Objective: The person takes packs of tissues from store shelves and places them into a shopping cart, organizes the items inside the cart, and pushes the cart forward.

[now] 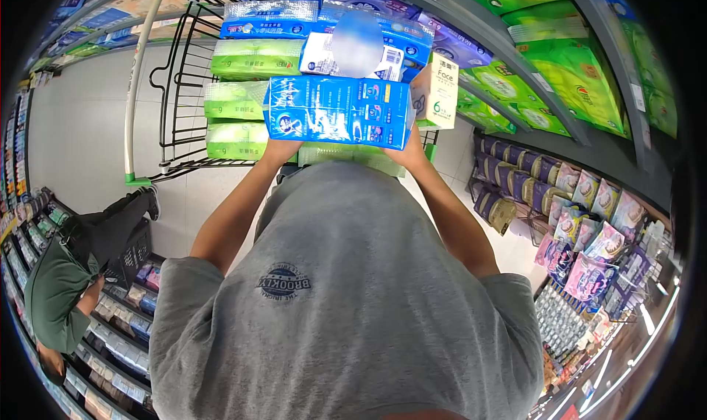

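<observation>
The blue pack (335, 113) partly hides the left hand (281, 152) and right hand (407, 153), while blur covers 1 white label's (319, 50) middle.

Pack (331, 112) over cart (135, 89), shelf (556, 100) right

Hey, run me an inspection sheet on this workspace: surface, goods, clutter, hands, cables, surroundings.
Surface: wire cart loaded with packs, standing on a pale tiled floor.
Job's things: blue pack held at the cart's near side; green packs in the cart, to its left and beyond.
Clutter: cream box marked "Face" close by the blue pack's right end.
Hands: left hand and right hand on the blue pack, near its two ends; fingers largely hidden.
Cables: nothing seen.
Surroundings: stocked shelf at upper right; another person in a dark green top, far left.
</observation>
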`<state>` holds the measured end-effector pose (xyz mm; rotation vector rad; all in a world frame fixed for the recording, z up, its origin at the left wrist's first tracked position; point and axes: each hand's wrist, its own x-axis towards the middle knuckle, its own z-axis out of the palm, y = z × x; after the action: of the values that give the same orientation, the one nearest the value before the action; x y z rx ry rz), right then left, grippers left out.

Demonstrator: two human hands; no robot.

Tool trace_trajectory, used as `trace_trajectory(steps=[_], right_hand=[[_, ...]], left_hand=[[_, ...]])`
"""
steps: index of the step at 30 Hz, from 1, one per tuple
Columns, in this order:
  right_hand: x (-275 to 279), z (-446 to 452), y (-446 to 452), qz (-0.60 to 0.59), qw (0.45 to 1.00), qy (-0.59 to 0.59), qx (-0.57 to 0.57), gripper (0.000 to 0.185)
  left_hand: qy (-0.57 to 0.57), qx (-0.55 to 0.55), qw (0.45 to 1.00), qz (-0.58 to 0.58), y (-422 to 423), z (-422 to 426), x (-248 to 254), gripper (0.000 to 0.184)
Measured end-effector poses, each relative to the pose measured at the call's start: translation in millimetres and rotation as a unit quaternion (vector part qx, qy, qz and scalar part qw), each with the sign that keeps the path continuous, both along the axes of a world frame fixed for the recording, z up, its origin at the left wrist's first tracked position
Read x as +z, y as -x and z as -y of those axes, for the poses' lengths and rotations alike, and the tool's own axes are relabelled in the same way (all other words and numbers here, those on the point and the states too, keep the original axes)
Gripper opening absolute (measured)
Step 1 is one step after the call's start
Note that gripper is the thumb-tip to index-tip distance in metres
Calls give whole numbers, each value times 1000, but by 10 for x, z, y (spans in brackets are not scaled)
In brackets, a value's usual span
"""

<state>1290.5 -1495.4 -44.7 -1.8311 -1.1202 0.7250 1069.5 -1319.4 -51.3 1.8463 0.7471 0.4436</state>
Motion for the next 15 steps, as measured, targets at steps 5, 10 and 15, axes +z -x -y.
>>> trace_trajectory(steps=[5,10,15], right_hand=[[460,-77,16,73,996,42,18,75],[1026,-231,73,35,998,52,-4,79],[1515,-580,201,-88,995,-32,-45,85]], left_hand=[[58,-14,998,14,-65,-54,528,27],[194,53,980,1,71,-174,982,30],[313,97,935,137,244,-373,1157,49]])
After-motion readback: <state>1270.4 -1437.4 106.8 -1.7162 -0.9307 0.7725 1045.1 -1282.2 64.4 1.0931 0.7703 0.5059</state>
